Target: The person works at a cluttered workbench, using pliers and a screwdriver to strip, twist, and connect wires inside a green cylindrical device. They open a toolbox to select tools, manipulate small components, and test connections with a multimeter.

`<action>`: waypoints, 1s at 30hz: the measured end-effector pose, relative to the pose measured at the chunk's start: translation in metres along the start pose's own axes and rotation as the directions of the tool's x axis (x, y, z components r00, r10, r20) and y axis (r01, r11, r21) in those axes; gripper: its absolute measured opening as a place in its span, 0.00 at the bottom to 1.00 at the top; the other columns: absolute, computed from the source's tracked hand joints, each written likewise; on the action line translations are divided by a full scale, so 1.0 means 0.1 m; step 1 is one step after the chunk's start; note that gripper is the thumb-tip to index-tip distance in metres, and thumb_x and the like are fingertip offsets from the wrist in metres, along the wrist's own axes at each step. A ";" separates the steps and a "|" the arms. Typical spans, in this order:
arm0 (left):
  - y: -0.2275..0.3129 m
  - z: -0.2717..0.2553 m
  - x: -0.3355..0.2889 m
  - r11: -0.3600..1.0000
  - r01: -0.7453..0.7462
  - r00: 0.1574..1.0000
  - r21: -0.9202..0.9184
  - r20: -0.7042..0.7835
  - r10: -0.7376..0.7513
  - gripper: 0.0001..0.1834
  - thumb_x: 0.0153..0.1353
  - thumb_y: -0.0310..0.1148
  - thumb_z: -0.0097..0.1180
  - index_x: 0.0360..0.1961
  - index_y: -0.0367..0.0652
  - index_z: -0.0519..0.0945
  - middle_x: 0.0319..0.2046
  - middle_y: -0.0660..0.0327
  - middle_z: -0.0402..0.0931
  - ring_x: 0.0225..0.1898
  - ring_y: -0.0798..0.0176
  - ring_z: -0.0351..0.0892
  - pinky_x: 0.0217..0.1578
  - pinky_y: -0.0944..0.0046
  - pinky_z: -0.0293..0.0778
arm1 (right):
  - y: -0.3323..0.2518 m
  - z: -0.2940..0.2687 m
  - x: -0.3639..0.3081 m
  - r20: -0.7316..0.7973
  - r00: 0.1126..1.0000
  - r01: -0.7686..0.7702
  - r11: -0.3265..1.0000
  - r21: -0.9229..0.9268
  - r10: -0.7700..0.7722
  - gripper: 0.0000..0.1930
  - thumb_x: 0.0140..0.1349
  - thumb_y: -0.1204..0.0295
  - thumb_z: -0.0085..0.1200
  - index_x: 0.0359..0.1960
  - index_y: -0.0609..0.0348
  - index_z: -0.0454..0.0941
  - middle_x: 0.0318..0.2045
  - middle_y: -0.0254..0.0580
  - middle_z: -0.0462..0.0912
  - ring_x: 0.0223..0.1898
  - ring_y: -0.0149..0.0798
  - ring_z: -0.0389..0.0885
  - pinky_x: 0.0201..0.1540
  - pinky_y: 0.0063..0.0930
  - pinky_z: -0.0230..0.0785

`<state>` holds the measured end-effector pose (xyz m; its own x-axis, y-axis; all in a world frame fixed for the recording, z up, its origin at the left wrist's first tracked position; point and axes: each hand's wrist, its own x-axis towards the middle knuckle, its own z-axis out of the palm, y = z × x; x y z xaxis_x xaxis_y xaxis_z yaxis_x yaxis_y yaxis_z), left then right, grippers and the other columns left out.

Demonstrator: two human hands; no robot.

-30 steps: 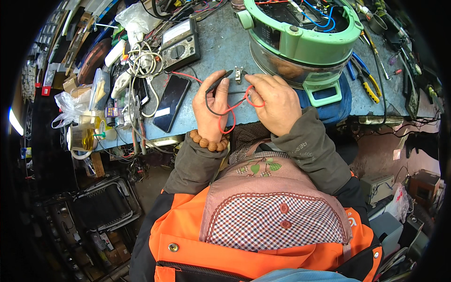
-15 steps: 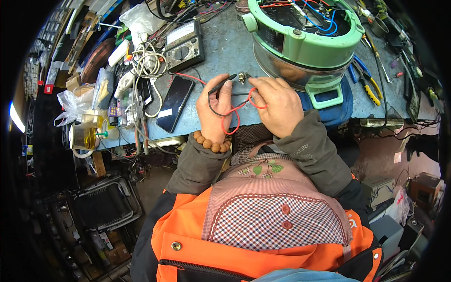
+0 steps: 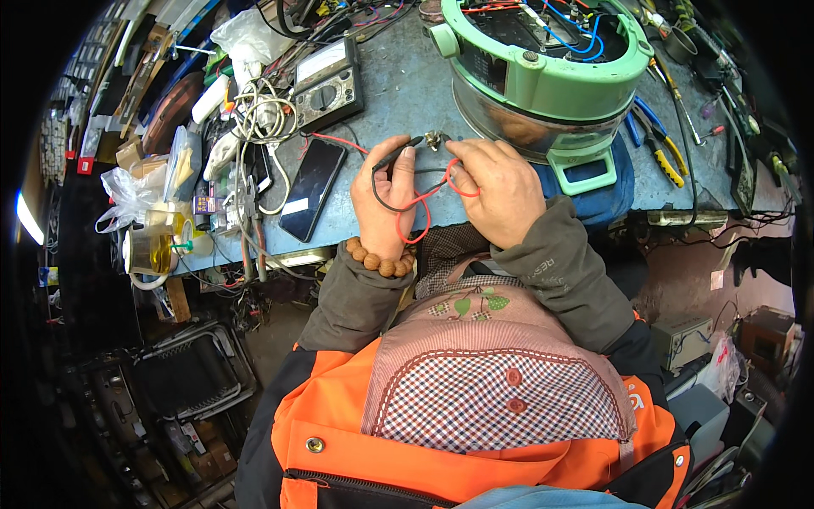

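Observation:
My left hand is closed on a black test probe, pinched between thumb and fingers, its tip pointing right. A small metal part lies on the bench between my two hands. From the other side, my right hand pinches a second probe, mostly hidden under the fingers, with its dark end close to the part. Whether either tip touches the metal is too small to tell. A red test lead loops between my hands. An analog multimeter lies beyond my left hand.
Right of centre, a green appliance housing with exposed wires and a clear bowl rests on a blue cloth. Pliers lie farther right. A black phone, tangled white cable and cup of yellow liquid are at left.
The whole view has shifted slightly to the left. The small metal part looks a little turned between the probes. Both hands keep the same grip.

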<state>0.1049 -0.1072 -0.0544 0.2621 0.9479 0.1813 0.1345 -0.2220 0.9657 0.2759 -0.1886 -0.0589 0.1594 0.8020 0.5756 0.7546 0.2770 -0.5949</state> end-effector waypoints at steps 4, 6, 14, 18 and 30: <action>0.01 0.01 0.00 1.000 -0.004 1.000 -0.004 0.000 0.004 0.13 0.78 0.28 0.62 0.57 0.33 0.85 0.44 0.61 0.86 0.43 0.72 0.80 0.45 0.71 0.76 | 0.00 -0.02 -0.01 -0.004 1.000 -0.007 1.000 0.015 0.007 0.15 0.66 0.75 0.64 0.54 0.65 0.86 0.48 0.52 0.89 0.49 0.56 0.87 0.54 0.46 0.79; 0.01 0.01 -0.01 1.000 -0.006 1.000 0.000 0.000 0.006 0.13 0.78 0.28 0.62 0.57 0.33 0.85 0.44 0.60 0.87 0.44 0.72 0.80 0.45 0.71 0.76 | 0.01 -0.01 -0.01 -0.017 1.000 0.012 1.000 0.012 -0.012 0.15 0.66 0.75 0.65 0.53 0.65 0.86 0.47 0.52 0.89 0.48 0.56 0.87 0.53 0.46 0.79; -0.01 0.00 0.00 0.999 -0.041 0.999 0.007 0.010 0.041 0.12 0.78 0.27 0.61 0.57 0.33 0.85 0.45 0.60 0.87 0.45 0.72 0.81 0.47 0.70 0.76 | 0.01 0.01 -0.01 -0.045 0.998 0.043 0.999 0.001 -0.043 0.13 0.63 0.78 0.60 0.48 0.67 0.88 0.42 0.51 0.89 0.45 0.56 0.86 0.50 0.47 0.81; 0.01 0.01 -0.01 1.000 -0.021 1.000 -0.011 0.003 0.021 0.12 0.78 0.27 0.61 0.57 0.33 0.86 0.45 0.61 0.86 0.44 0.72 0.80 0.47 0.70 0.76 | 0.01 0.00 -0.01 -0.043 0.998 0.047 0.999 0.004 -0.046 0.13 0.62 0.79 0.60 0.47 0.67 0.88 0.42 0.51 0.89 0.44 0.56 0.86 0.49 0.47 0.81; -0.01 0.00 -0.01 0.999 -0.038 0.999 -0.039 -0.012 0.037 0.13 0.79 0.30 0.61 0.58 0.33 0.85 0.43 0.60 0.87 0.43 0.70 0.82 0.47 0.69 0.77 | 0.01 -0.01 -0.01 -0.042 0.998 0.044 0.999 0.021 -0.043 0.13 0.62 0.78 0.60 0.48 0.66 0.87 0.41 0.51 0.88 0.44 0.56 0.86 0.48 0.47 0.80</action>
<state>0.1041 -0.1075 -0.0556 0.2554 0.9416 0.2194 0.0876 -0.2485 0.9647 0.2771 -0.1894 -0.0591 0.1532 0.7662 0.6241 0.7474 0.3233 -0.5804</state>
